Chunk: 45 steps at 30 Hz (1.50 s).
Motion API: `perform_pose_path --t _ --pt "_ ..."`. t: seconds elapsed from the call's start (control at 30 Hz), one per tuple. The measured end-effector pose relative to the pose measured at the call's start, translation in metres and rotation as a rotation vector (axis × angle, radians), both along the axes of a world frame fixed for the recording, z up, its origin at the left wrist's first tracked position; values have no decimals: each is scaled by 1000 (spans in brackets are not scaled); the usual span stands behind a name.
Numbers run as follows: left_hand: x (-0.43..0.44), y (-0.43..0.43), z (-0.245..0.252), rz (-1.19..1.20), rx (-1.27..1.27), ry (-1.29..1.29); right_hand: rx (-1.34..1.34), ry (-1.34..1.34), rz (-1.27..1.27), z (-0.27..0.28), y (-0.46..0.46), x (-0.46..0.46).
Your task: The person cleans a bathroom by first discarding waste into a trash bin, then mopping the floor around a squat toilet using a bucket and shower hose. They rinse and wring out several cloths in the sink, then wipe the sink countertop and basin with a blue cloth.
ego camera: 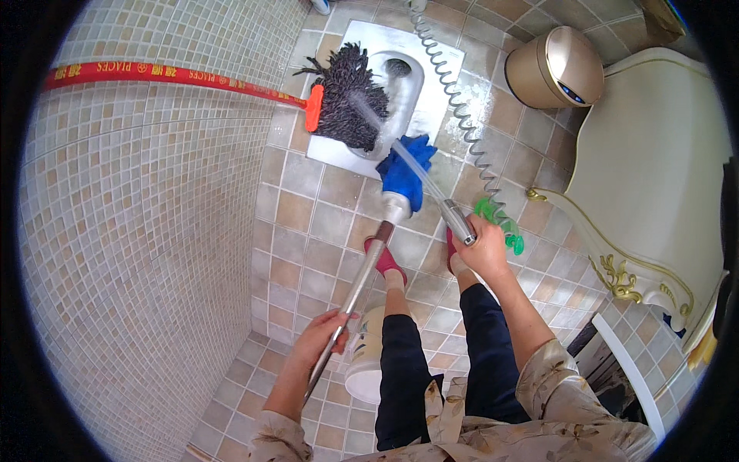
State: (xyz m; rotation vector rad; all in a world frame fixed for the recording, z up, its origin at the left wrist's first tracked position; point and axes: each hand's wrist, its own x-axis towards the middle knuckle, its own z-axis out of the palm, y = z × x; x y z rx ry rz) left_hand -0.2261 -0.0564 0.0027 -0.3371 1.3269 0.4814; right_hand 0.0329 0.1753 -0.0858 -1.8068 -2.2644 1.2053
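My left hand [324, 336] is closed around the metal pole of a mop [359, 278] with a blue cloth head [402, 176]. That blue head hangs over the near edge of a white squat toilet [444, 63]. In my right hand [486, 245] is a chrome spray nozzle [458, 222], with a jet of water coming from it. The water crosses in front of the blue head and lands on a dark grey shaggy mop head [349, 107]. This grey head lies across the toilet's left side, joined by an orange connector [313, 108] to a red handle [190, 78].
A coiled hose [462, 115] runs from the far wall towards my right hand, past a green plastic object [488, 211]. A gold bin [540, 72] and a cream cabinet [646, 150] with gold trim stand right. A white bucket [365, 369] is beside my leg. The floor tiles [300, 173] look wet.
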Motion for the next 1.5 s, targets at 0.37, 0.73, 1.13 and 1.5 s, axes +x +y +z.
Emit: perform_pose_path --t 0.37,0.73,1.13,1.5 --pt "-33 -32 -119 -939 96 698 -74 -178 199 -30 -18 -4" --pt "-43 -29 -102 -988 104 671 12 -176 76 -41 -29 8" --pt "-22 -59 -145 -940 60 685 217 -421 339 -26 39 102" --pt "-89 -30 -13 -936 104 626 112 -80 170 -15 0 46"
